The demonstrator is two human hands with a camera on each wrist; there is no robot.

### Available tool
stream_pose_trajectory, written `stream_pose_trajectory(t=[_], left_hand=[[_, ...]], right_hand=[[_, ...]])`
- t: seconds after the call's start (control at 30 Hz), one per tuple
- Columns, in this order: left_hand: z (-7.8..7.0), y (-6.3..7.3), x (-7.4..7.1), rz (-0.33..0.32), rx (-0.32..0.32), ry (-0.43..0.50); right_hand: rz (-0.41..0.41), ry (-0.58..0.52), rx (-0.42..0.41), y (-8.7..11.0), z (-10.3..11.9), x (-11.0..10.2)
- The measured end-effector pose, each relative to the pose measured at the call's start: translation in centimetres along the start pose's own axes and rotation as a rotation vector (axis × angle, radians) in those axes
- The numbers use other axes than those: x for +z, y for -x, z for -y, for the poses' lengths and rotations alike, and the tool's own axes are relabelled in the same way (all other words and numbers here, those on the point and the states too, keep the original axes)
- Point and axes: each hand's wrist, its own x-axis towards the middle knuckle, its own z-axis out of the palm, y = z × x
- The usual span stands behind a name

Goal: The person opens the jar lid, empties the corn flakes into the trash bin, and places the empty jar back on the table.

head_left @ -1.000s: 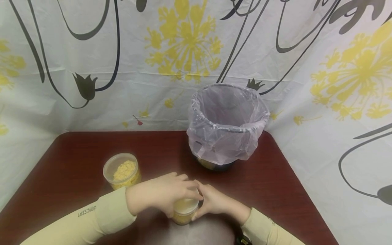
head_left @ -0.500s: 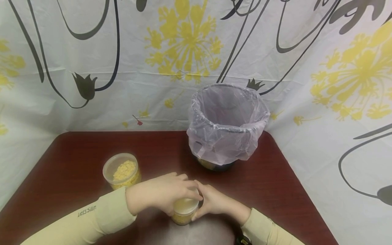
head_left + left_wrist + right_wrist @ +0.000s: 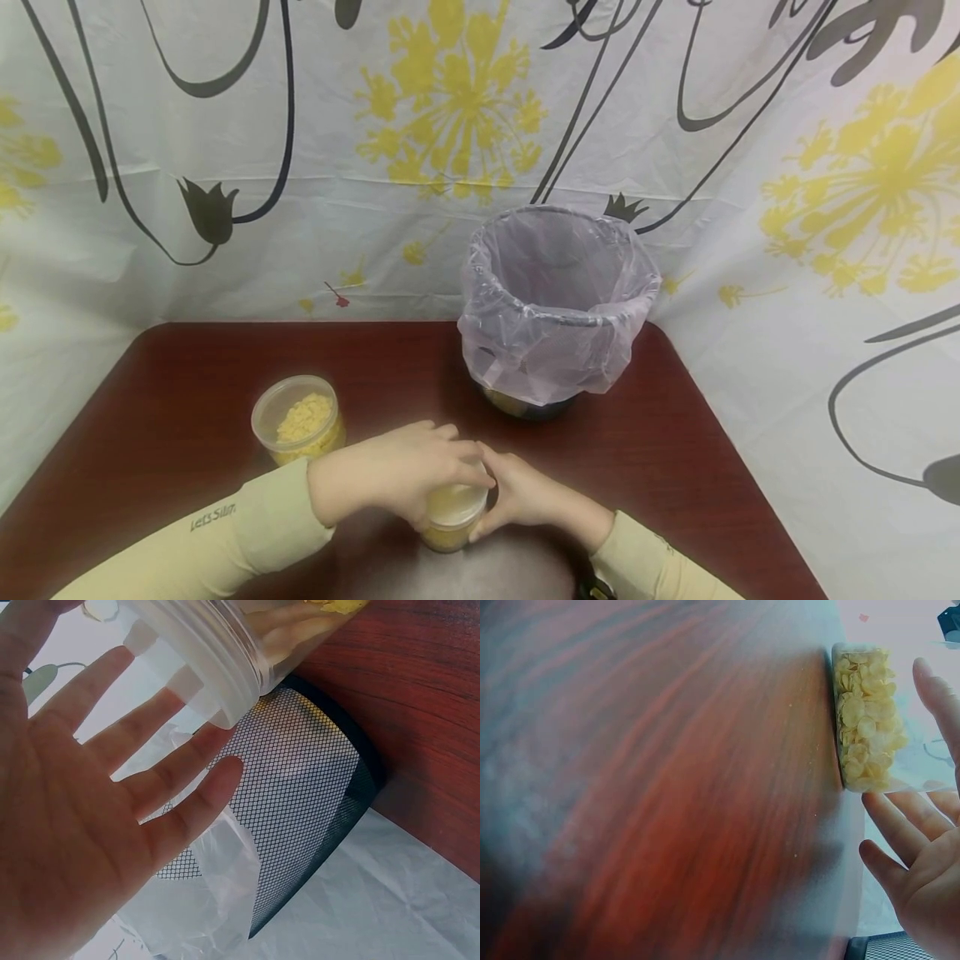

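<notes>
A clear plastic jar (image 3: 446, 537) of yellow flakes stands at the front middle of the table, a pale translucent lid (image 3: 455, 505) on top. My left hand (image 3: 416, 471) reaches over from the left and grips this lid; in the left wrist view its fingertips lie along the lid's rim (image 3: 206, 660), with the thumb mostly out of frame. From the right, my right hand (image 3: 517, 492) holds the jar's side between thumb and fingers. In the right wrist view the flakes (image 3: 866, 720) fill the lower part of the jar.
An open clear tub (image 3: 272, 417) of yellow flakes stands to the left, behind my left forearm. Toward the back right is a black mesh bin (image 3: 300, 757) with a thin pinkish liner (image 3: 547, 358). A patterned sheet (image 3: 315, 250) hangs behind the dark red table (image 3: 397, 358).
</notes>
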Motion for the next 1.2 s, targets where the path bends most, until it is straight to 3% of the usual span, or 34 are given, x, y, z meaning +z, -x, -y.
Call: stream_pose_trajectory(t=[0.87,1.2], left_hand=[[-0.31,-0.36,0.38,-0.084,-0.108,-0.104],[-0.31,-0.48,-0.42,-0.280,-0.170,-0.102]], right_hand=[[-0.004,-0.006,-0.035,-0.16,-0.07,0.01],[-0.019,-0.074,-0.060,0.01,-0.40,0.09]])
